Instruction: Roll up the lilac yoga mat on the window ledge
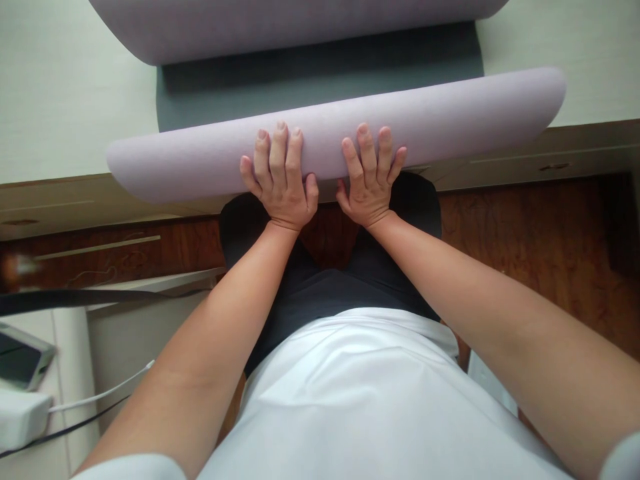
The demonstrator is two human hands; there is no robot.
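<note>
A mat, lilac on one face and dark grey on the other, lies on the white table. Its near end [450, 120] curls up into a long lilac roll along the table's front edge. My left hand [283, 177] lies on this roll, fingers stretched out and thumb near its lower edge. Beside it, my right hand [370, 170] rests on the same roll with fingers spread. Beyond my fingertips shows the grey face [320, 77] of the mat. At the top, the far end [300, 27] also curls over in lilac, partly cut off by the frame.
The white table [65, 93] has drawer fronts below its edge. At the lower left are a phone [23, 357], a white block [23, 417] with a white cable [107, 393], and dark cords. Wooden floor [540, 247] shows below the table, around my legs.
</note>
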